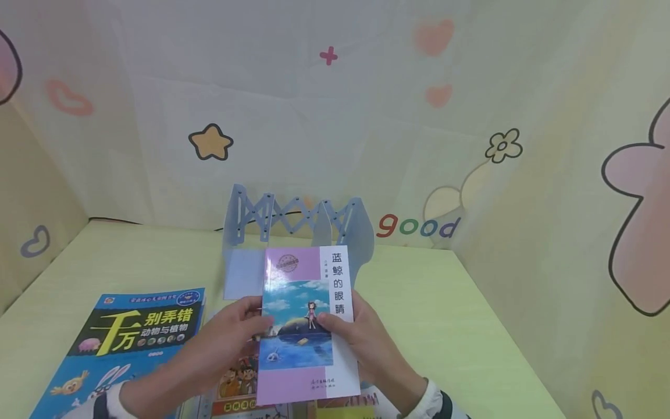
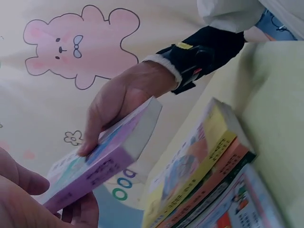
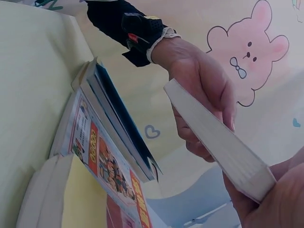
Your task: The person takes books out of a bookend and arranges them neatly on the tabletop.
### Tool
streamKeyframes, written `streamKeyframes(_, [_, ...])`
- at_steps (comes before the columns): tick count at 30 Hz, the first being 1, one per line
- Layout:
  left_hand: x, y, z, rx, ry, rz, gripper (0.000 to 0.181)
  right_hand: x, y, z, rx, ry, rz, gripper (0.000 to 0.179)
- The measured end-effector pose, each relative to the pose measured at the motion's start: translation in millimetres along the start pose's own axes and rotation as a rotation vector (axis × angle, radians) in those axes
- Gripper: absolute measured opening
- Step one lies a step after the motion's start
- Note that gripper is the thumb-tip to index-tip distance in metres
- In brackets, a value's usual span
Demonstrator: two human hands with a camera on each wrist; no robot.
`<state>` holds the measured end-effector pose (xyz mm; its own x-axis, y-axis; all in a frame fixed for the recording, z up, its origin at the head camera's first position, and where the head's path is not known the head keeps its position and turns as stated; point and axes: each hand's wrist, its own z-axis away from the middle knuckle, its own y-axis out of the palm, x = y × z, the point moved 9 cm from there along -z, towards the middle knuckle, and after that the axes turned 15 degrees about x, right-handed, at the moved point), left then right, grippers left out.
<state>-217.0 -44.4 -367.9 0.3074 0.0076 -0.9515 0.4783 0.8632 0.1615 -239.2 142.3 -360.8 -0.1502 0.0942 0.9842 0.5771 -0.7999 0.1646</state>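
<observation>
A paperback book [image 1: 298, 381] with a pink and white cover and a seaside picture is held up between both hands. My left hand [image 1: 230, 331] grips its left edge, thumb on the cover. On the other side my right hand [image 1: 366, 337] holds the right edge, its thumb lying across the picture. The left wrist view shows the book's purple spine [image 2: 95, 175]; the right wrist view shows its white page edges [image 3: 223, 142]. Behind the book stands a blue folding bookend [image 1: 361, 233], partly hidden by it.
A blue children's book [image 1: 173, 349] lies at the left on the pale table [image 1: 445, 326]. Below the held book is a comic-style book [image 1: 238, 384], and beside it a stack with a yellow-covered book [image 2: 204, 147] on top. A printed cloth wall [image 1: 314, 128] rises behind.
</observation>
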Motion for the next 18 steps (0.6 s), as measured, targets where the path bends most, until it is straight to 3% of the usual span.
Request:
streamKeyframes(8, [-34.0,-34.7,0.6,-0.009,0.115,-0.177,0.054,13,-25,15.6,-0.090,-0.017,0.033,0.064])
streamKeyframes(18, [-68.0,-76.3,-1.1,-0.141,0.190,-0.322,0.057,25,-62,39.6,-0.246,0.015,0.105,0.057])
